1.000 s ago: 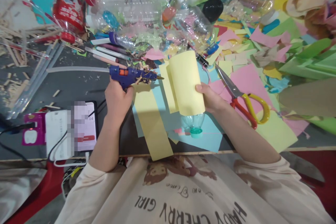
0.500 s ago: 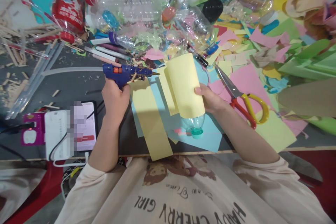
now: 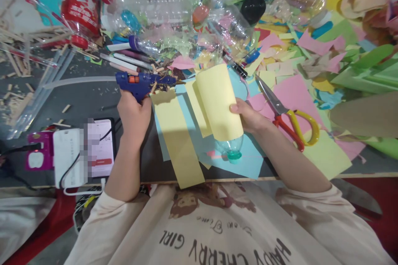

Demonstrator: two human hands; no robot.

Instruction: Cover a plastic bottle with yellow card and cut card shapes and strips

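My left hand is closed round the grip of a blue hot glue gun, whose nozzle points right toward yellow paper. A clear glue stick runs out of the gun's back. My right hand holds a plastic bottle with a green cap, cap end toward me. Yellow paper wraps round the bottle's body, and a loose flap stands off its left side. My right thumb presses on the paper; the other fingers are hidden behind it. Below lie a yellow paper strip and blue paper.
Scissors with red and yellow handles lie right of my right hand. A phone and a white power bank with cables sit at left. Clear bottles, markers and coloured paper scraps crowd the back.
My left hand and the glue gun have shifted slightly left and up, so the nozzle is farther from the wrapped bottle. My right hand and the bottle are almost still.
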